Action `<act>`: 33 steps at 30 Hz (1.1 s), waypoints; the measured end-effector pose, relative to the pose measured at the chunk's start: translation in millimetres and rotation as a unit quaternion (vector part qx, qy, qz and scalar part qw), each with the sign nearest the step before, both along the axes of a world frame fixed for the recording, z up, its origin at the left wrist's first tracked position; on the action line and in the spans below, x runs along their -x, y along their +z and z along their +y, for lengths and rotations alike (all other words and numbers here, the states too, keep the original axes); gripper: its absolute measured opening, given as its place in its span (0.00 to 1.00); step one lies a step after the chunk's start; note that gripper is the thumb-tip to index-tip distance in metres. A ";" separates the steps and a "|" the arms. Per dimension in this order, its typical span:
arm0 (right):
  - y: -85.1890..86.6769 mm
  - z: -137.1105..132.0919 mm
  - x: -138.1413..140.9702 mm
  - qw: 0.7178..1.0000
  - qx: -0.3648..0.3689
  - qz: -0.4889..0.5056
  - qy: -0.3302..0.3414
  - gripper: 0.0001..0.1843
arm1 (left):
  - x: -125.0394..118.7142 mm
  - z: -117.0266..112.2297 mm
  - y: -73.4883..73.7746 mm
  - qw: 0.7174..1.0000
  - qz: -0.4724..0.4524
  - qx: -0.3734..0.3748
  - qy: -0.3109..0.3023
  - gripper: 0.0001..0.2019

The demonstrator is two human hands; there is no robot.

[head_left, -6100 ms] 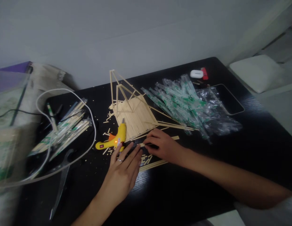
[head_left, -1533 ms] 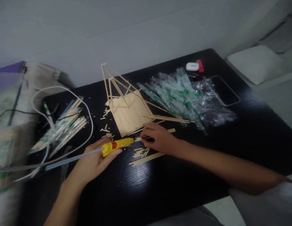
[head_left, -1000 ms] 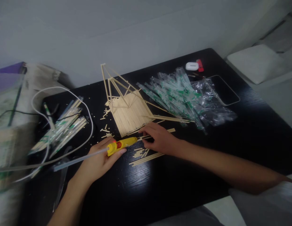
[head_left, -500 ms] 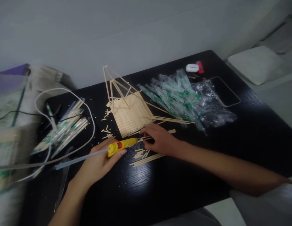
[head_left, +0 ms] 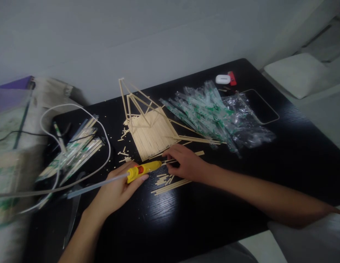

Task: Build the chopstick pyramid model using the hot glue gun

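My left hand (head_left: pixel 117 188) is closed around a yellow hot glue gun (head_left: pixel 144 170), with a long translucent glue stick (head_left: pixel 98 186) sticking out of its back end. The nozzle points right, at the tips of my right hand (head_left: pixel 183 162), whose fingers pinch a thin wooden stick (head_left: pixel 170 161). Just beyond both hands lies a flat panel of sticks (head_left: pixel 153 137) set side by side, with an upright stick frame (head_left: pixel 137 104) on its far part. Below my right hand are short cut pieces (head_left: pixel 162 179) and several longer sticks (head_left: pixel 172 186).
Green-printed plastic wrappers (head_left: pixel 203 106) and a dark phone (head_left: pixel 259 106) lie to the right, with a white earbud case (head_left: pixel 223 79) behind. Wrapped chopsticks (head_left: pixel 82 149) and a looping white cable (head_left: pixel 108 138) occupy the left. A wall (head_left: pixel 159 44) borders the table's far side.
The glue gun has shifted very slightly to the right, closer to the right fingertips. Otherwise both hands and the stick panel stay nearly as they were.
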State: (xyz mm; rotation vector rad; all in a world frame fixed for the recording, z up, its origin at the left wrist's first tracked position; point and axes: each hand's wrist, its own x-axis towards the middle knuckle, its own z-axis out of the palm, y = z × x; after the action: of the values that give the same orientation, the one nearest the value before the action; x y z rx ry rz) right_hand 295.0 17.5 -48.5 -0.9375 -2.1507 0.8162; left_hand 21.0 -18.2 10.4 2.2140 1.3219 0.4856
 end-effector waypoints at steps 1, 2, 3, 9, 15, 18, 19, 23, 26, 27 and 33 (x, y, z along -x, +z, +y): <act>0.1 0.0 0.0 1.000 0.000 -0.001 0.000 0.13 | 2.4 0.1 0.5 1.000 0.004 0.001 0.002 0.14; 0.1 0.1 0.0 1.000 -0.001 -0.001 0.001 0.12 | 5.4 0.2 1.1 1.000 0.011 0.002 0.001 0.14; 0.0 0.1 -0.1 1.000 -0.001 -0.001 0.001 0.12 | 8.8 0.1 1.8 1.000 0.018 0.002 0.000 0.14; -1.0 0.2 -0.4 1.000 0.002 0.005 0.002 0.13 | 29.2 -4.5 6.0 0.999 0.041 0.007 0.009 0.14; -1.4 0.6 0.3 1.000 -0.004 0.008 0.000 0.14 | 32.1 -9.4 4.6 0.998 0.034 0.001 0.048 0.14; -0.3 0.3 -0.5 1.000 0.004 0.001 0.001 0.13 | 27.5 -8.5 2.3 0.999 0.019 -0.007 0.030 0.14; -0.1 0.2 -0.7 1.000 0.007 -0.001 0.001 0.13 | 25.9 -8.0 1.7 1.000 0.013 -0.009 0.025 0.14; 0.1 0.0 -0.6 1.000 0.001 0.003 0.003 0.12 | 21.9 -6.7 2.0 1.000 0.007 -0.015 0.014 0.14; 0.5 -0.1 -0.3 1.000 0.005 0.003 0.004 0.12 | 21.7 -6.2 3.3 1.000 0.016 -0.018 0.005 0.15; 0.7 -0.1 -0.2 1.000 0.008 0.001 0.004 0.12 | 21.9 -6.1 3.6 1.000 0.019 -0.019 0.002 0.15; 0.5 -0.1 -0.7 1.000 0.016 -0.005 0.003 0.13 | 22.2 -4.6 4.3 0.999 0.035 -0.013 0.000 0.16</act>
State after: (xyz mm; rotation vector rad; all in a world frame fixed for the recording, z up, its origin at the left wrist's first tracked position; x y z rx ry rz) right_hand 295.7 17.4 -48.0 -0.9540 -2.1548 0.8534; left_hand -1.2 -22.9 14.7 2.2714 1.3590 0.4310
